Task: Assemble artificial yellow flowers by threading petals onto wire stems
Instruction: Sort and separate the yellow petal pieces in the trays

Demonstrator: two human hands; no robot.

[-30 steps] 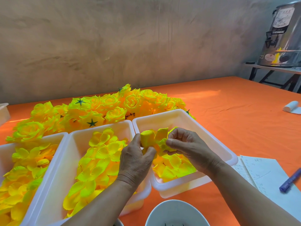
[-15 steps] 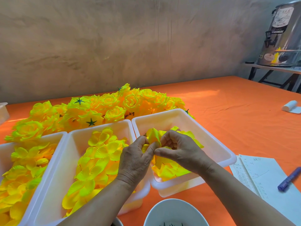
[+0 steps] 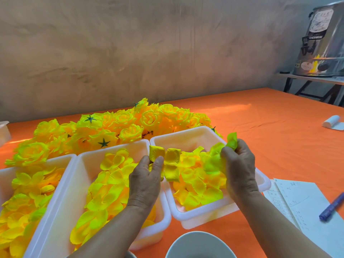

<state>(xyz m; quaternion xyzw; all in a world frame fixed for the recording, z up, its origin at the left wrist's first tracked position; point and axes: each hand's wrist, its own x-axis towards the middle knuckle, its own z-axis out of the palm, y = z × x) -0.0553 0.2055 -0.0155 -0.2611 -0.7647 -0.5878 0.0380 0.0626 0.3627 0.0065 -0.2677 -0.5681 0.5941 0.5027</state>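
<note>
My left hand [image 3: 147,175] pinches a yellow petal layer [image 3: 164,159] between thumb and fingers, above the divide of the middle tray [image 3: 81,164] and the right tray [image 3: 201,216]. My right hand [image 3: 240,164] grips a clump of greenish-yellow petals [image 3: 217,157] over the right tray's far right side. All three white trays, including the left tray [image 3: 5,174], hold loose yellow petals. Behind them lies a heap of finished yellow flowers [image 3: 121,125] with green star calyxes. No wire stem is visible.
A white bowl [image 3: 199,246] sits at the near edge of the orange table. Sheets of paper [image 3: 301,202] and a blue pen [image 3: 333,207] lie at the right. A white roll [image 3: 333,121] rests farther right; a steel urn [image 3: 323,40] stands on a side table.
The hands were together on one petal bundle; now they have drawn apart, the right hand pulling a clump of petals rightward while the left keeps a petal layer.
</note>
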